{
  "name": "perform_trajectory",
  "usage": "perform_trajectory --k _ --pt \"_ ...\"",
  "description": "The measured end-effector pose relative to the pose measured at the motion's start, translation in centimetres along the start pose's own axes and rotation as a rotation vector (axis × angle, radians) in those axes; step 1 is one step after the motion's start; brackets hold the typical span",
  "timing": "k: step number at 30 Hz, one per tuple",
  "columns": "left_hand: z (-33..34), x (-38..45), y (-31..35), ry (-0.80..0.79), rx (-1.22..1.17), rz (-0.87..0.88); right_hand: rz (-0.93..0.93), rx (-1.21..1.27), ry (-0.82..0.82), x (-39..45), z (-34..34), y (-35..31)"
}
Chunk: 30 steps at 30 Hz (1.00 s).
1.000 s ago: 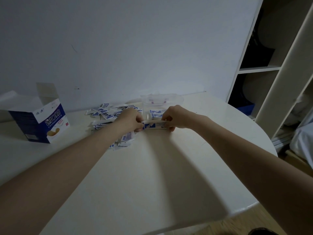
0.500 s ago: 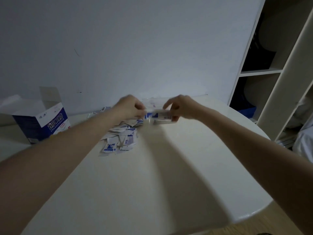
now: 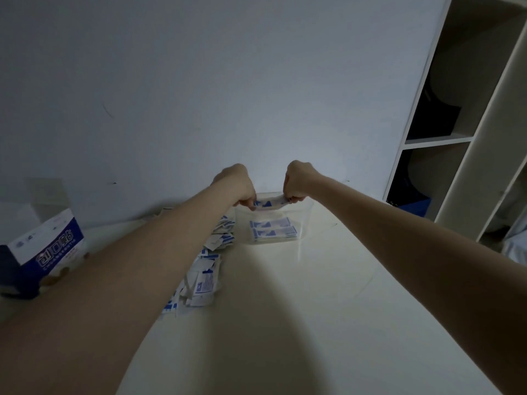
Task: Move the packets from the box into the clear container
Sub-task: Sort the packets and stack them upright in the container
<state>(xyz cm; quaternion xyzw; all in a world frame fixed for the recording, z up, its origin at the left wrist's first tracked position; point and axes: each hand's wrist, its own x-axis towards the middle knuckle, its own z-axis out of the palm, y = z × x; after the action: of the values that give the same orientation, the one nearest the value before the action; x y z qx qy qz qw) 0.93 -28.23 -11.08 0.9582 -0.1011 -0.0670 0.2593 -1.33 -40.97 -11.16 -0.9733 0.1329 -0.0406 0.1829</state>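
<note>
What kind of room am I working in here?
Likely a room in a home: a plain white table against a bare wall, open white shelving alongside, with what may be bedding beyond.

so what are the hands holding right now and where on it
A small stack of packets, pinched at its two ends: left hand on the left end, right hand on the right, over the clear container.
</note>
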Motion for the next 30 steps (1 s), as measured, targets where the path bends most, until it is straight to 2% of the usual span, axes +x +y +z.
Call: perform_trajectory --k 4,7,11,15,20,24,27,30 --pt "0.6 0.4 1.2 -0.002 0.324 0.025 0.019 -0.099 -0.044 0.6 0.8 -0.4" --pt "1.3 0.7 1.4 0.037 0.435 0.053 -0.003 -0.156 -0.013 0.5 1.3 -0.2" --pt "1.7 1.0 1.5 0.011 0.54 0.083 -0.017 -0.219 -0.054 0.5 1.9 0.4" --pt "2.2 1.7 1.5 -0.11 0.598 0.073 -0.047 -0.179 -0.077 0.5 2.0 0.8" --pt "2.4 1.8 1.4 -0.153 0.611 0.068 -0.061 -0.071 -0.084 0.5 1.8 0.8" --pt "2.4 1.5 1.6 -0.196 0.604 0.077 -0.04 -0.243 -0.157 -0.5 1.4 0.2" --pt "2.6 1.5 1.6 -0.166 0.641 0.094 -0.051 -0.345 -0.21 -0.8 1.4 0.0" --pt "2.8 1.5 1.6 -0.157 0.67 0.082 -0.05 -0.344 -0.204 -0.7 1.5 -0.1"
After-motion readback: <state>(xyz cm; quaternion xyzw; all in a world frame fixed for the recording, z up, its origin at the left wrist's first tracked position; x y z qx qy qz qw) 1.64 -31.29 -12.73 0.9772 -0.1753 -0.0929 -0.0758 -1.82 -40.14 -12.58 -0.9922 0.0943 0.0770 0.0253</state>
